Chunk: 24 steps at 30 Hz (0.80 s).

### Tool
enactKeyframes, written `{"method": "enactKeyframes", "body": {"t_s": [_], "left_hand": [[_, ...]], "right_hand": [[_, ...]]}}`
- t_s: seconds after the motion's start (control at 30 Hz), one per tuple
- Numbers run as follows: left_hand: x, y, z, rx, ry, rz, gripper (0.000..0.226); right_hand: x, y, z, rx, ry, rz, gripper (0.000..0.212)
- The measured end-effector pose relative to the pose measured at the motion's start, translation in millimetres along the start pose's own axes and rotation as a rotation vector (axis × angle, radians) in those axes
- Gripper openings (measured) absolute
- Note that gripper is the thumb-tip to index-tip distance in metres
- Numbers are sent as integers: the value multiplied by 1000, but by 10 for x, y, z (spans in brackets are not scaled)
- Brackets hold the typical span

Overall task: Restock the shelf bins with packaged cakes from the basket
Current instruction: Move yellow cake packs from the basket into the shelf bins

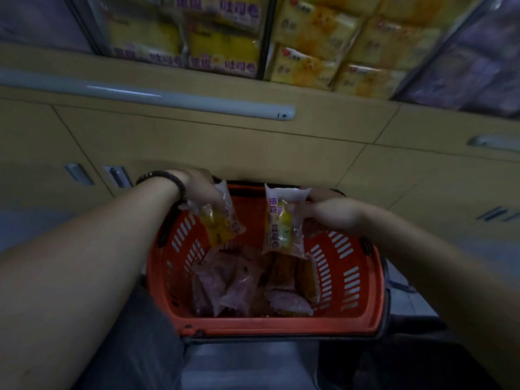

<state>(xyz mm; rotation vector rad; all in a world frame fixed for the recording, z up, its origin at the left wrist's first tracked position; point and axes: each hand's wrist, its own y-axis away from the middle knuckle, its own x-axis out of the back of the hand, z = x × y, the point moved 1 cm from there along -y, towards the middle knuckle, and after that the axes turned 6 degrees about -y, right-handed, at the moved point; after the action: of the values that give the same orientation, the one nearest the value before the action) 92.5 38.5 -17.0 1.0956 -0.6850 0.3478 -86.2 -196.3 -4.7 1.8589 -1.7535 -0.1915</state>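
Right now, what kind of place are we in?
Probably a shop aisle: a red slotted plastic shopping basket holds wrapped cakes, and shelf bins above are stacked with yellow packaged cakes.

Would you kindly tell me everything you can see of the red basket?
The basket is red-orange plastic with slotted walls and a thick rim, upright and open-topped, below the cupboard fronts. A dark handle lies folded down along its left edge. Purple and brown packets lie loose on its bottom. The left hand holds a yellow packet above it and the right hand a second yellow packet; whether either arm touches it is unclear.
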Motion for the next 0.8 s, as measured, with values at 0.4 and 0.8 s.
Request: {"method": "enactKeyframes", "body": {"t_s": [0.4,0.8], "left_hand": [[3,227,230,-243,748,186,86],[26,506,485,-408,1312,149,61]], "right_hand": [[-18,407,-174,205,-500,207,33],[-71,341,-321,458,-721,353,28]]}}
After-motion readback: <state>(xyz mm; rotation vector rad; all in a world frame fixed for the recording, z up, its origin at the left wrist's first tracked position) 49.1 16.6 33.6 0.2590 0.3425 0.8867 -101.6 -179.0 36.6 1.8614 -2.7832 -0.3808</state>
